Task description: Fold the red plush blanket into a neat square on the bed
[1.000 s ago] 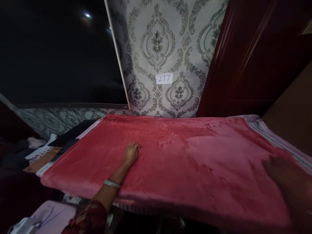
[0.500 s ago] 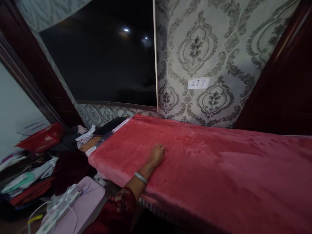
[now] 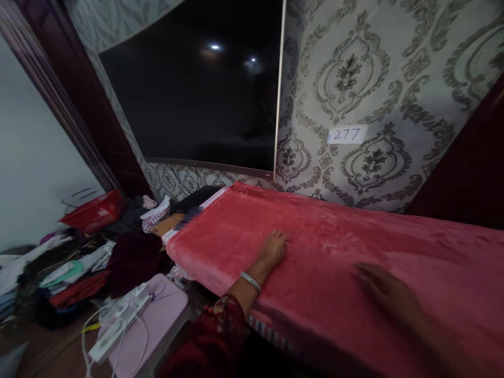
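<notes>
Red blanket (image 3: 323, 252): left hand (image 3: 274, 247) rests half-curled, hold unclear; right hand (image 3: 381, 286) extended, open, empty

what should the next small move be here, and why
Probably a light forward sweep of the right hand over the red plush blanket, which looks mottled just beyond that hand; the left hand, resting on it, could steady it. Blur hides whether the right hand touches.
</notes>
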Tool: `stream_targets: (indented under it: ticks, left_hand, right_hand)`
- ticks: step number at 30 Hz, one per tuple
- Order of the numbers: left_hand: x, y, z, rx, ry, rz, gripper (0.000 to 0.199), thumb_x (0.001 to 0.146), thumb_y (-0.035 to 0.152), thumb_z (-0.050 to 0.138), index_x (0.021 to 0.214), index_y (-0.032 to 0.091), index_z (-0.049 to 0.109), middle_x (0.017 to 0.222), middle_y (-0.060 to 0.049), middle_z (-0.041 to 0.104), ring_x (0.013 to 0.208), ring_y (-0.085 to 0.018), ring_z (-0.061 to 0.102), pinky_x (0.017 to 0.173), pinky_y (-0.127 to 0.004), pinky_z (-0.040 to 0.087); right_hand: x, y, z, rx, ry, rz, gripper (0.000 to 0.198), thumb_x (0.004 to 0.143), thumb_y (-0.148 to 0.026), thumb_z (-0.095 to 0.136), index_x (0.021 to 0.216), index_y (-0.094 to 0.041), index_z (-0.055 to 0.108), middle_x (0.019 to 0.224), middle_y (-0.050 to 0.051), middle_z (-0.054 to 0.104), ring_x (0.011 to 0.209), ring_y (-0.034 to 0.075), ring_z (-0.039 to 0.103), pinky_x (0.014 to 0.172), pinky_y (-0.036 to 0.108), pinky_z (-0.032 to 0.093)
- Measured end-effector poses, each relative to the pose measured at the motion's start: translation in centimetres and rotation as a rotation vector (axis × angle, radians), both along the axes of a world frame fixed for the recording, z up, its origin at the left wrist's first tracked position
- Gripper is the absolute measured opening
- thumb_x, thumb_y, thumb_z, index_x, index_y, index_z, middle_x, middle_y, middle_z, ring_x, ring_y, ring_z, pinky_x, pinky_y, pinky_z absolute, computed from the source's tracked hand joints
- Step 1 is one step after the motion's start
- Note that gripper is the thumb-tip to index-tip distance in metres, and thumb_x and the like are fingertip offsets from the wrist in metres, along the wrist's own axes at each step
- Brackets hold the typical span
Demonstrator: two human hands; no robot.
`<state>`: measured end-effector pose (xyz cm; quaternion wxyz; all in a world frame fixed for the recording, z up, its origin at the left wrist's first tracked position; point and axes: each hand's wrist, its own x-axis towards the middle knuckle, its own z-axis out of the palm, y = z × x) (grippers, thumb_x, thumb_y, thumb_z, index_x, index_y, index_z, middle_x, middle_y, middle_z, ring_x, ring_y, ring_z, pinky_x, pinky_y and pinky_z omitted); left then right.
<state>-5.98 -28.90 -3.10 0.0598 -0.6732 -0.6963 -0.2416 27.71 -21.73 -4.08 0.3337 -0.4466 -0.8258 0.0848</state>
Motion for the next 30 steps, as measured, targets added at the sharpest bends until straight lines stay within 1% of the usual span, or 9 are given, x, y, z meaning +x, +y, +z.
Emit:
stream_targets:
  ticks: [1,4,7,11,15,20,25,27,30]
  left_hand:
    - [0.0,0.0,0.0,0.001,0.002,-0.001,0.02,0.092,0.015,0.051,0.094,0.018,0.071,0.096,-0.011,0.067,0.096,-0.022,0.058,0.083,-0.036,0.044]
    - [0.1,-0.1,0.1,0.002,0.011,-0.004,0.021,0.093,0.017,0.05,0.095,0.018,0.071,0.096,-0.012,0.066,0.096,-0.022,0.057,0.082,-0.036,0.045]
    - [0.3,-0.2,0.3,0.005,0.021,0.002,0.021,0.094,0.018,0.05,0.096,0.017,0.07,0.097,-0.012,0.066,0.096,-0.023,0.057,0.081,-0.036,0.045]
    - [0.5,-0.4,0.5,0.014,0.032,0.005,0.021,0.094,0.018,0.049,0.096,0.017,0.07,0.095,-0.011,0.067,0.095,-0.022,0.057,0.082,-0.037,0.045]
    - [0.7,-0.7,0.6,0.027,0.036,0.009,0.021,0.095,0.018,0.048,0.097,0.018,0.068,0.096,-0.008,0.067,0.096,-0.021,0.058,0.082,-0.035,0.045]
    - [0.8,-0.7,0.4,0.037,0.063,-0.001,0.02,0.096,0.019,0.047,0.096,0.018,0.067,0.097,-0.006,0.067,0.097,-0.02,0.057,0.083,-0.033,0.043]
    - [0.9,-0.6,0.4,0.013,0.106,-0.028,0.02,0.097,0.022,0.047,0.095,0.017,0.066,0.096,-0.006,0.067,0.097,-0.02,0.057,0.084,-0.034,0.044]
    - [1.0,-0.7,0.5,0.008,0.101,-0.038,0.022,0.097,0.022,0.045,0.095,0.017,0.066,0.097,-0.007,0.067,0.097,-0.021,0.057,0.083,-0.035,0.045]
    - [1.0,-0.9,0.7,0.018,0.069,-0.031,0.022,0.097,0.023,0.046,0.095,0.017,0.067,0.098,-0.007,0.068,0.099,-0.021,0.058,0.083,-0.035,0.046]
  right_hand:
    - [-2.4,-0.1,-0.1,-0.027,0.013,0.123,0.041,0.084,-0.05,0.042,0.102,-0.029,0.072,0.111,0.007,0.073,0.106,0.03,0.068,0.097,0.049,0.054]
    - [-8.5,-0.2,-0.3,-0.016,0.041,0.252,0.043,0.084,-0.044,0.041,0.106,-0.022,0.071,0.108,0.012,0.073,0.105,0.031,0.067,0.097,0.052,0.052]
    - [-12.5,-0.1,-0.1,0.036,0.017,0.28,0.04,0.084,-0.036,0.045,0.112,-0.02,0.07,0.111,0.013,0.072,0.105,0.029,0.065,0.098,0.049,0.05]
    - [-15.7,-0.4,-0.4,0.081,-0.066,0.259,0.035,0.087,-0.029,0.05,0.113,-0.016,0.069,0.108,0.014,0.071,0.101,0.028,0.064,0.092,0.045,0.05]
    - [-17.2,-1.3,-1.1,0.123,-0.127,0.212,0.027,0.091,-0.028,0.052,0.106,-0.018,0.071,0.104,0.012,0.07,0.095,0.027,0.062,0.085,0.04,0.047]
    - [-17.6,-1.7,-1.6,0.191,-0.139,0.186,0.023,0.094,-0.028,0.051,0.101,-0.018,0.071,0.099,0.011,0.069,0.09,0.026,0.059,0.078,0.036,0.041]
    - [-17.9,-1.4,-1.8,0.191,-0.173,0.185,0.033,0.094,-0.014,0.038,0.081,-0.019,0.068,0.083,0.009,0.066,0.08,0.023,0.057,0.07,0.034,0.036]
    - [-18.0,-1.3,-2.1,0.186,-0.134,0.188,0.032,0.095,-0.017,0.039,0.083,-0.019,0.068,0.084,0.009,0.067,0.08,0.023,0.057,0.071,0.034,0.036]
    - [-18.0,-1.0,-2.5,0.167,-0.062,0.209,0.025,0.095,-0.028,0.046,0.096,-0.018,0.069,0.093,0.01,0.069,0.086,0.024,0.059,0.074,0.034,0.039]
